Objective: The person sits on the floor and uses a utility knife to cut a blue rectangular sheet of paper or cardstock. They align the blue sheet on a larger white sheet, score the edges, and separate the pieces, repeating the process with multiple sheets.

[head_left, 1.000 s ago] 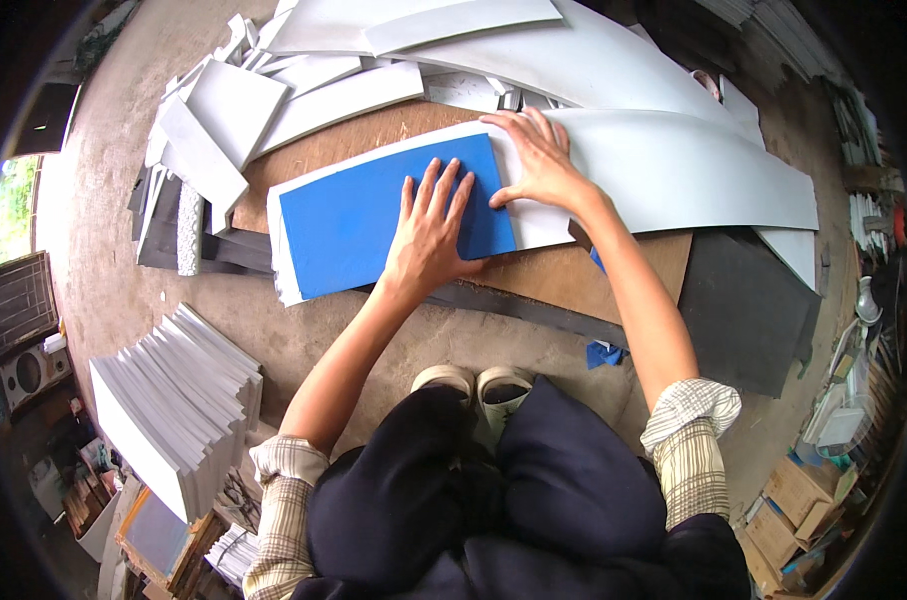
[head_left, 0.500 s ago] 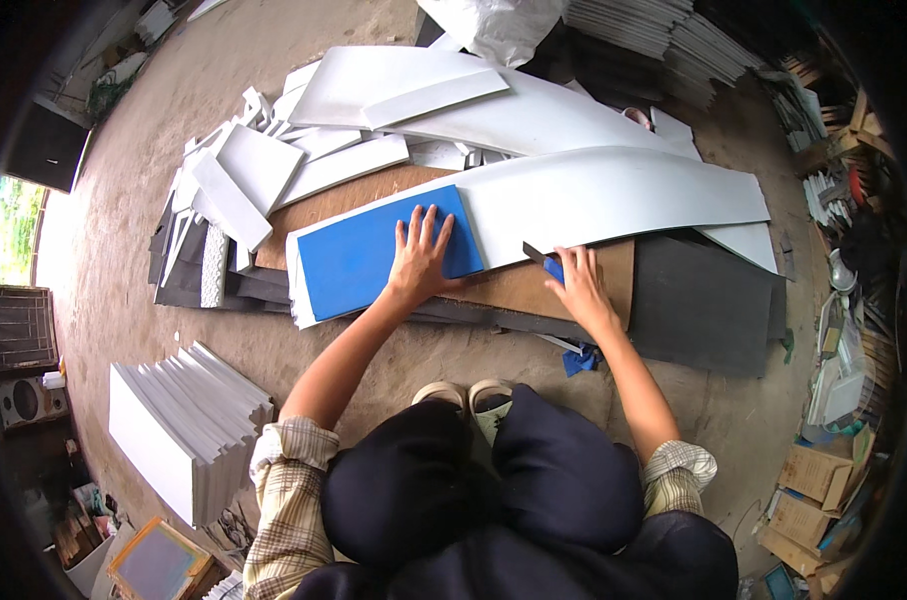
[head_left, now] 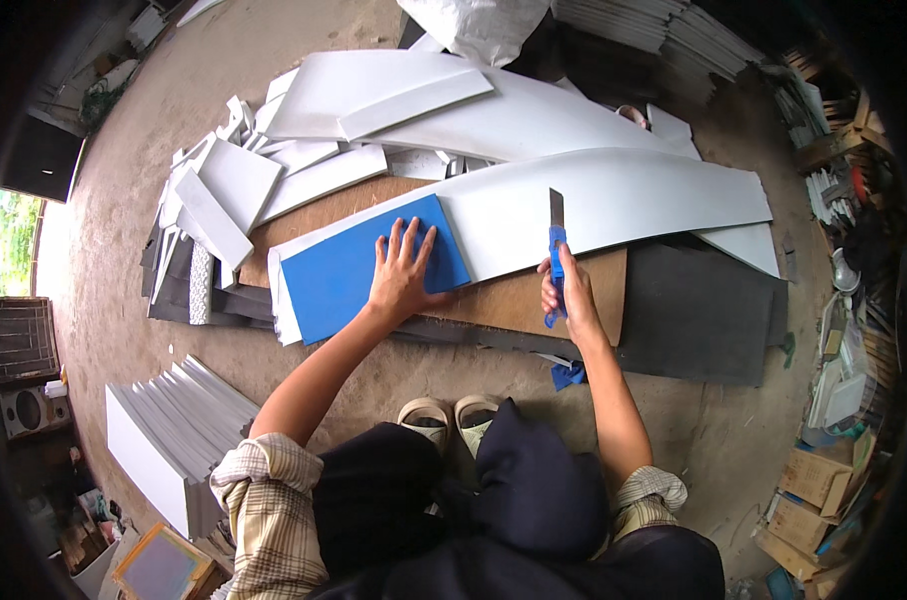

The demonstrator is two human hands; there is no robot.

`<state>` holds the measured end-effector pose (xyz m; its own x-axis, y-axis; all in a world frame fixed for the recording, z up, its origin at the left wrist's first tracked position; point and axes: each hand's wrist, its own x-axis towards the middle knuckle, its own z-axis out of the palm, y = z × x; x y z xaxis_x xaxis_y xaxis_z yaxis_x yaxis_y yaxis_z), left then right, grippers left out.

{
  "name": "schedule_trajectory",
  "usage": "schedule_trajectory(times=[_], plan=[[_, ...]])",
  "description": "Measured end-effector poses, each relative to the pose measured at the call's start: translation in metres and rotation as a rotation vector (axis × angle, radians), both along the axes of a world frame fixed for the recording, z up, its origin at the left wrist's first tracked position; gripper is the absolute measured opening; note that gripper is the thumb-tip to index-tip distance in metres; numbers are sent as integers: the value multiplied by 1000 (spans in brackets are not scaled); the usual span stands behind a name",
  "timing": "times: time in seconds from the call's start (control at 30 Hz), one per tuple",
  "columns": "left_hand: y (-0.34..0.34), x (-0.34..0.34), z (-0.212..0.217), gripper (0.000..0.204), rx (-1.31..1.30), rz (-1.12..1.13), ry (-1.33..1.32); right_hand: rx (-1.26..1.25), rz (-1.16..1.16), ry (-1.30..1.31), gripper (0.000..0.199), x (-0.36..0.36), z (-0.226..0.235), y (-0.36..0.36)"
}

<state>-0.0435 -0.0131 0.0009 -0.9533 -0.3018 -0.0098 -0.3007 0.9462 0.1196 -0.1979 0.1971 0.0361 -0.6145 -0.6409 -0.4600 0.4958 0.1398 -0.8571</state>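
Note:
Fingers spread, my left hand [head_left: 406, 272] presses flat on a blue rectangular board [head_left: 339, 280]. That board lies over the left end of a long white foam sheet [head_left: 614, 195], whose edge shows past its left side. My right hand [head_left: 574, 295] is closed round the blue handle of a utility knife [head_left: 558, 250]. The knife's blade is out and points away from me, raised above the sheet's near edge. Beneath the sheet is a brown wooden board [head_left: 544, 300], which rests on dark grey sheets [head_left: 694, 310].
White offcuts [head_left: 239, 185] are heaped at the far left of the pile. A stack of white sheets [head_left: 174, 430] stands on the floor at my left. Cardboard boxes [head_left: 809, 480] and clutter line the right side. A white sack [head_left: 484, 30] is at the back.
My right hand has turned the knife upright and lifted it, so its blade now points away from me. The left hand stays flat on the blue board. The whole view has shifted slightly.

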Motion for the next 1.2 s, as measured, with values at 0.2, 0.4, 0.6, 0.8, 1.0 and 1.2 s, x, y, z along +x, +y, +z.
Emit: schedule_trajectory(times=[0.2,0.4,0.6,0.8,1.0,1.2], plan=[[-34,38,14,85,104,-33,115,147,-4,286,30,12,-42,-47],[-65,135,14,47,258,639,568,178,106,595,24,14,-74,-104],[-61,180,-20,37,490,844,644,307,176,768,28,9,-81,-113],[-88,195,-20,30,691,767,587,323,175,608,30,19,-68,-118],[-107,192,-12,32,757,681,547,345,185,579,32,16,-63,-116],[-110,194,-13,35,808,701,518,324,208,572,32,16,-61,-115]])
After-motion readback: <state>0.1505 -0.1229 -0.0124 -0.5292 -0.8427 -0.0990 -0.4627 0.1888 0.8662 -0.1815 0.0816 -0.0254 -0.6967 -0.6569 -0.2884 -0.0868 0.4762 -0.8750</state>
